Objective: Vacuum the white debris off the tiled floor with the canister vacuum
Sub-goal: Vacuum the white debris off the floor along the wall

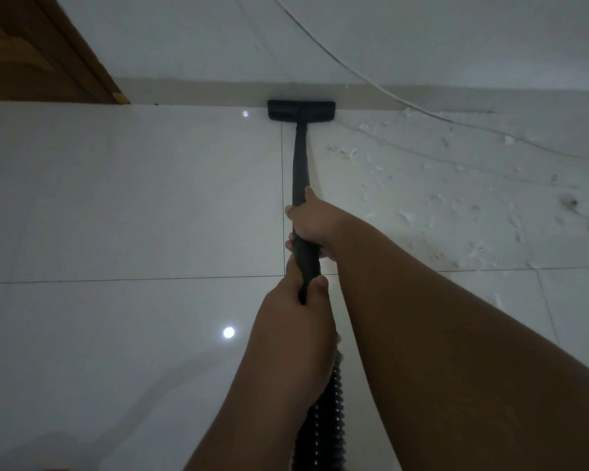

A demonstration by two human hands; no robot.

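Observation:
A black vacuum wand (pixel 299 164) runs straight ahead over the glossy white tiled floor (pixel 133 205). Its flat floor head (pixel 301 110) rests against the baseboard of the far wall. My right hand (pixel 315 220) grips the wand about halfway along. My left hand (pixel 298 292) is closed around the wand's lower end, just above the ribbed black hose (pixel 323 413) that passes under my forearms. White debris (pixel 456 198) lies scattered in flakes over the tile to the right of the wand. The canister itself is out of sight.
A white cord (pixel 361 74) hangs down the wall and trails over the floor at the right. A brown wooden door (pixel 31 56) stands at the upper left. The beige baseboard (pixel 198 93) runs along the wall.

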